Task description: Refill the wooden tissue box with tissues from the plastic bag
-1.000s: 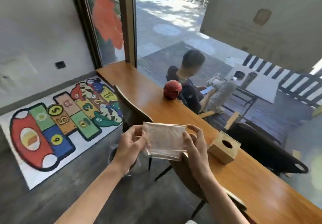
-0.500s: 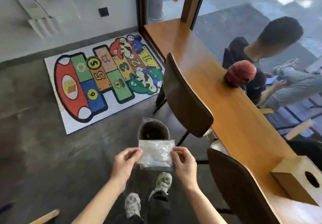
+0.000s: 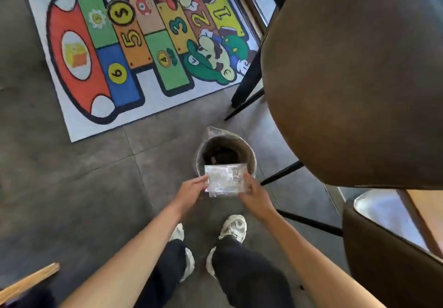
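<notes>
Plastic bag (image 3: 226, 180) pinched at both side edges, left hand (image 3: 191, 193) and right hand (image 3: 255, 197) each in a fingertip grip, directly above the open waste bin (image 3: 249, 156). Wooden tissue box out of sight. Risk: slippery film sliding free, dropping any remaining tissues into the bin.
</notes>
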